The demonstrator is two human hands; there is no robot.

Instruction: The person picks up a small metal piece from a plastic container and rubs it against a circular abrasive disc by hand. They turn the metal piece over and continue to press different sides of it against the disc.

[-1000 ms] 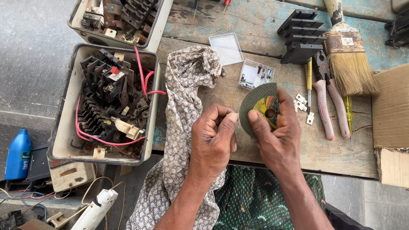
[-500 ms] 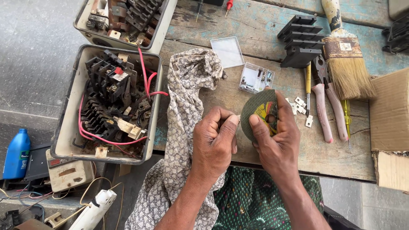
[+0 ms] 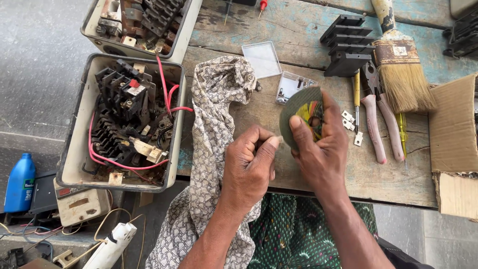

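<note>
My right hand (image 3: 321,149) grips a round grey-green cutting disc (image 3: 298,112) with a coloured centre label, held upright over the wooden bench (image 3: 398,174). My left hand (image 3: 251,167) is closed, thumb and forefinger pinched at the disc's lower left edge; whatever small piece it pinches is hidden. A patterned cloth (image 3: 214,124) lies draped over the bench edge just left of my left hand.
An open cream box of black electrical parts and red wires (image 3: 124,124) sits left, a second one (image 3: 142,20) behind. Pink-handled pliers (image 3: 378,119), a screwdriver (image 3: 356,94), a paintbrush (image 3: 401,69), black finned blocks (image 3: 348,42), small white clips (image 3: 351,124), a clear plastic case (image 3: 279,72) and cardboard (image 3: 455,144) lie around.
Both hands stay together at the disc; the right hand has tilted it slightly, and the left hand's pinched fingers stay at its edge. Nothing on the bench has moved.
</note>
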